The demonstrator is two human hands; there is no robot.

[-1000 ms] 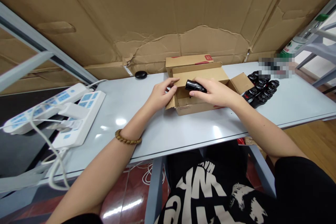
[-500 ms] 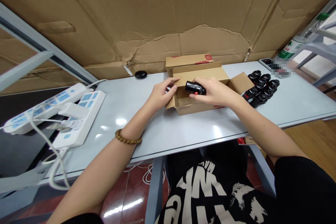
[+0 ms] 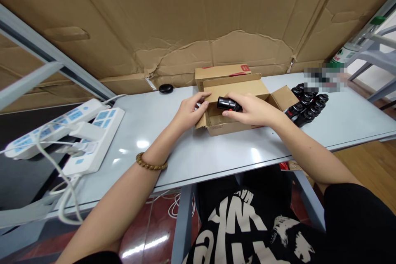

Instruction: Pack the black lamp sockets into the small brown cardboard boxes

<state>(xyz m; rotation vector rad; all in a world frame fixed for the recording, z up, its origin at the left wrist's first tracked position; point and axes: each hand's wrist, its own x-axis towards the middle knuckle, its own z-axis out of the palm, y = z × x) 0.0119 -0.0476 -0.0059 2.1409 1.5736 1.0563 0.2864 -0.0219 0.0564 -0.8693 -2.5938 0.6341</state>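
Note:
An open cardboard box (image 3: 229, 128) lies on the pale table, its flaps spread at both ends. Over its opening, my right hand (image 3: 252, 109) grips a black cylindrical item (image 3: 228, 104) with a small red part, the round end pointing left. My left hand (image 3: 190, 112) holds the box's left end, thumb and fingers closed on the cardboard near the flap. Several similar black items (image 3: 307, 105) stand grouped right of the box, beside its right flap (image 3: 284, 97). The inside of the box is partly hidden by my right hand.
Behind the open box is another carton (image 3: 221, 72). A round black object (image 3: 166, 88) lies at the back left. White power strips (image 3: 93, 142) with cables occupy the left side. A bottle (image 3: 343, 55) stands at the far right, near a blurred patch.
The black item in my right hand has shifted very slightly left, still above the box. My left hand keeps its place on the box's end.

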